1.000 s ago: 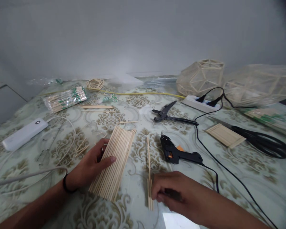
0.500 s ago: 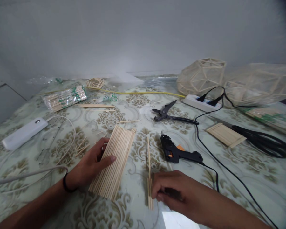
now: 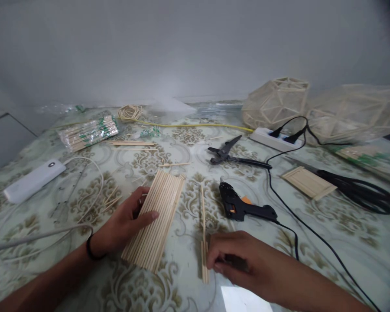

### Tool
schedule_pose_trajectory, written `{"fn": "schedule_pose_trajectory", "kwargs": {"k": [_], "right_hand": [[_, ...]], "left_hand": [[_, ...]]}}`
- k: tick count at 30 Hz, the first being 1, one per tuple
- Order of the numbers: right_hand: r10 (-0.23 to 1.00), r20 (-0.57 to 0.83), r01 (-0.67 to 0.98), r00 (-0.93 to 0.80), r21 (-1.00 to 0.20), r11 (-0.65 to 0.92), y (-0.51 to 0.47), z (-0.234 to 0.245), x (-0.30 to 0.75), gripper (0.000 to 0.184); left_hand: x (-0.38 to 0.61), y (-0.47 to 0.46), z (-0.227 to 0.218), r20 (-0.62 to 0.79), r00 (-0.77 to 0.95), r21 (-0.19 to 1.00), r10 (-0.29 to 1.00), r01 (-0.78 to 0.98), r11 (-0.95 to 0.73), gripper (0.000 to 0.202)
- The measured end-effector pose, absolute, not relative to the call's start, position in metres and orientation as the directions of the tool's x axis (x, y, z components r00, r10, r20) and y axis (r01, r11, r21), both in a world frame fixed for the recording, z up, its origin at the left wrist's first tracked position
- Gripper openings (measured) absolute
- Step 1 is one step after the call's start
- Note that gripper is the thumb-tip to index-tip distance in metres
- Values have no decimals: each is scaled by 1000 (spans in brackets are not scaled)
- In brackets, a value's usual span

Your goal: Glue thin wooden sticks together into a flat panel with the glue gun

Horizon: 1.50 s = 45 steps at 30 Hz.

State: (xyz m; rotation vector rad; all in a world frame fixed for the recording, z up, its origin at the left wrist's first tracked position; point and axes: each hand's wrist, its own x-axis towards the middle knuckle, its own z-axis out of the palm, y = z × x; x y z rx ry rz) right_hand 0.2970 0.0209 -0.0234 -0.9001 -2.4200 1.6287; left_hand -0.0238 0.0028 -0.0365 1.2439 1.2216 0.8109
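My left hand (image 3: 130, 223) grips a flat panel of wooden sticks (image 3: 156, 219) laid side by side, its thumb across the top face and the other fingers under the left edge. To the right, my right hand (image 3: 230, 255) is closed with its fingertips at a few loose wooden sticks (image 3: 204, 264) lying on the table; whether one is pinched is hidden by the fingers. One longer stick (image 3: 203, 208) reaches away from that small bunch. Beyond my right hand lies a black hot glue gun (image 3: 243, 208) on its side.
Black cutting pliers (image 3: 227, 154), a white power strip (image 3: 274, 141), a small stick panel (image 3: 307, 183) and large scissors (image 3: 354, 190) lie beyond and right. Stick frames (image 3: 276, 104) stand behind. At left are a white device (image 3: 34, 181) with a cable and bagged sticks (image 3: 89, 132).
Almost nothing differs; both hands keep their places at the panel and the loose sticks. The view has shifted very slightly.
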Motion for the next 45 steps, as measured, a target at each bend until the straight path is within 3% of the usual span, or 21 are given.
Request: {"fn": "schedule_pose_trajectory", "kwargs": {"k": [29, 38, 45], "right_hand": [[522, -254, 441, -814, -856, 271, 21, -25, 298, 43], [517, -228, 419, -825, -861, 288, 23, -23, 297, 39], [505, -219, 398, -835, -874, 279, 19, -17, 300, 23]], "left_hand": [[-22, 5, -31, -211, 213, 971, 954, 160, 179, 46], [-21, 4, -29, -229, 208, 963, 951, 190, 190, 49], [-21, 4, -26, -231, 198, 959, 953, 212, 188, 52]]}}
